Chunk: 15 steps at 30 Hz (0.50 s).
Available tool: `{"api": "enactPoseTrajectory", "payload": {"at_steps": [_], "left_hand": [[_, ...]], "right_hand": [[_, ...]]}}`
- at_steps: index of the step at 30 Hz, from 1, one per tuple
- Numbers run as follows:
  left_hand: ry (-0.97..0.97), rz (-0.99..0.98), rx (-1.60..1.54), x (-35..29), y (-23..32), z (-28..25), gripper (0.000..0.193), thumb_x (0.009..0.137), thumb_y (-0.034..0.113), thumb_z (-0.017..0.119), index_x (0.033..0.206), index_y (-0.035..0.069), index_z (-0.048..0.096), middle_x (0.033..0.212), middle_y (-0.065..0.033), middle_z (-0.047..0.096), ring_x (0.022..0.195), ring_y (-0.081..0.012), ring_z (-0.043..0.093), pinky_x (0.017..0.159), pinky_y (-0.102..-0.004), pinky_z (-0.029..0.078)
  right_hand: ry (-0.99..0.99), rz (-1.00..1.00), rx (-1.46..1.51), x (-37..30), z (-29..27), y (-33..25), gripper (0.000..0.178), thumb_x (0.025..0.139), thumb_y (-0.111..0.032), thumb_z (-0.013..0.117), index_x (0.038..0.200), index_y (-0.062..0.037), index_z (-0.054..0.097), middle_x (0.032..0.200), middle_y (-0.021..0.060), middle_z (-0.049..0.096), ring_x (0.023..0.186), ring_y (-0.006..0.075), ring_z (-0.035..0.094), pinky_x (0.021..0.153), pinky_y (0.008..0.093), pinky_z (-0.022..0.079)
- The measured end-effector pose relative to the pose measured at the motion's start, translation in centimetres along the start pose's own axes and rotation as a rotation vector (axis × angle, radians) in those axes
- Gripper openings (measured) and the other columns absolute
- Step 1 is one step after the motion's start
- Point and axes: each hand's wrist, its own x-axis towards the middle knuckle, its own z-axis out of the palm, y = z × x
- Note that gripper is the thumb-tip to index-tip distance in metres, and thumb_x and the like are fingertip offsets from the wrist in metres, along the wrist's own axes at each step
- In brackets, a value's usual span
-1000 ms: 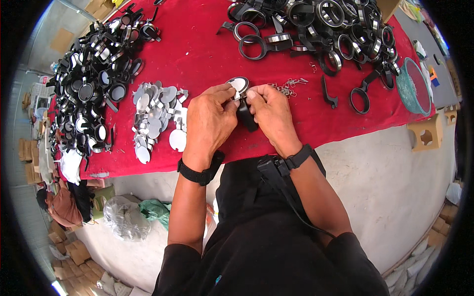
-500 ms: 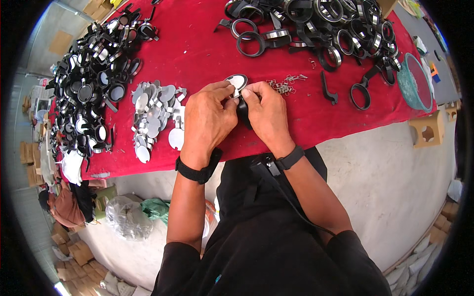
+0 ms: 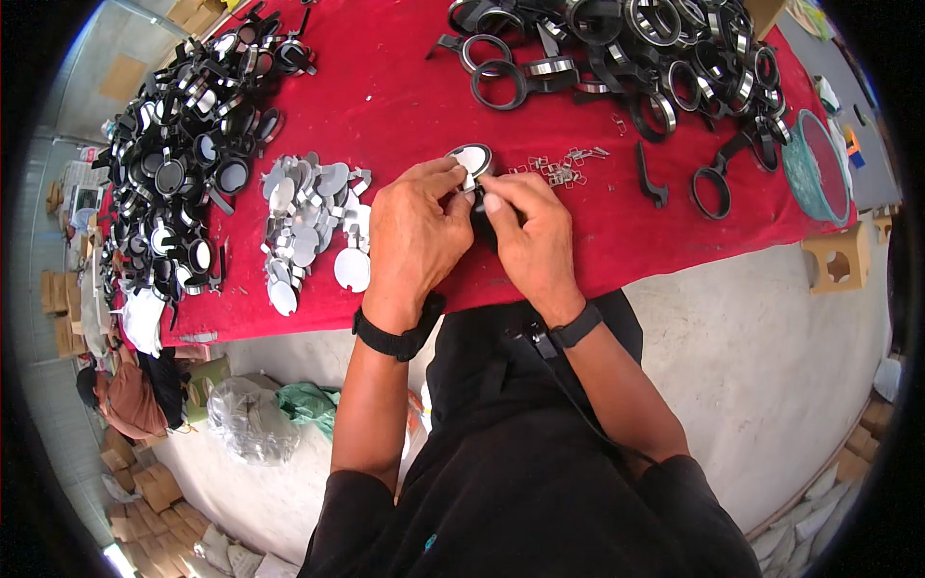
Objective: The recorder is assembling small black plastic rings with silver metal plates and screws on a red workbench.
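Observation:
A black ring-shaped part with a pale disc (image 3: 472, 157) set in it is held over the near half of the red-covered table. My left hand (image 3: 420, 226) grips it, thumb and fingers closed at the disc's near edge. My right hand (image 3: 533, 236) is at the part's black handle, its index finger and thumb bent toward the disc's small tab. Whether a small piece sits between those right fingers is hidden. Left of my hands lies a pile of loose silver discs with tabs (image 3: 306, 252). Small metal clips (image 3: 559, 167) lie scattered just right of the held part.
Black parts fitted with discs (image 3: 169, 178) are heaped at the table's left. Black and silver rings with handles (image 3: 588, 39) fill the far right. A loose black handle piece (image 3: 651, 173) and a teal basket (image 3: 792, 173) are on the right. A person (image 3: 130, 395) is at the lower left.
My right fingers have shifted slightly down and away from the disc's edge. The left hand keeps its grip. The whole view has shifted a little.

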Motion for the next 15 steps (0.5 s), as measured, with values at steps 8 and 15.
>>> {"api": "enactPoseTrajectory", "payload": {"at_steps": [8,15], "left_hand": [[0.018,0.043,0.015,0.2,0.1,0.4,0.027,0.092,0.004,0.081,0.119,-0.003,0.085,0.126,-0.0228,0.083,0.111,-0.0389,0.083,0.099,-0.0401,0.065],[-0.029,-0.085,-0.123,0.5,0.0,-0.2,0.028,0.094,0.004,0.082,0.12,-0.002,0.086,0.13,-0.0202,0.083,0.11,-0.0333,0.084,0.098,-0.0373,0.064]], "right_hand": [[-0.028,-0.14,-0.037,-0.8,0.2,-0.4,0.031,0.102,0.002,0.074,0.133,0.0052,0.077,0.12,0.019,0.07,0.106,0.0361,0.073,0.092,0.0437,0.06],[-0.168,-0.147,-0.091,0.0,-2.1,-1.1,0.032,0.108,-0.009,0.068,0.137,0.0039,0.075,0.12,0.0209,0.07,0.108,0.0405,0.072,0.095,0.0482,0.059]]}}
